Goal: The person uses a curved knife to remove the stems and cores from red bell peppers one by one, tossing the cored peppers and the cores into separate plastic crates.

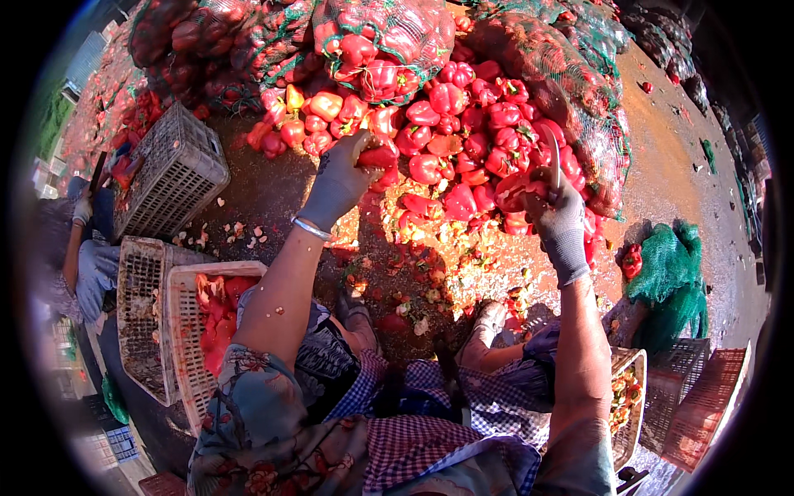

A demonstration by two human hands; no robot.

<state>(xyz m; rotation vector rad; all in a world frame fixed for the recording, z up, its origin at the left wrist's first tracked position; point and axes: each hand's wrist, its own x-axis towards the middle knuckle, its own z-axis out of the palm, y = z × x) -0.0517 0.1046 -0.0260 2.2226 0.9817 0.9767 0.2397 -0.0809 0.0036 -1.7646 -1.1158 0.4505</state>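
My left hand (pixel 335 183), in a grey glove, is closed around a red bell pepper (pixel 380 159), held above the near left edge of the pepper pile. My right hand (pixel 560 225), also gloved, grips a knife (pixel 552 153) with its pale, curved blade pointing up and away from me. An opened piece of red pepper (pixel 517 192) lies against the fingers of that hand; whether they hold it as well, I cannot tell. Beyond both hands, a heap of loose red bell peppers (pixel 447 99) spreads over the ground.
Net sacks of peppers (pixel 385 37) stand behind the heap. To my left is a crate (pixel 217 271) of cut red pepper; to my right, a crate (pixel 637 388) of trimmings. Green netting (pixel 666 264) lies at right. Scraps (pixel 422 285) litter the ground. Another person (pixel 91 264) works at far left.
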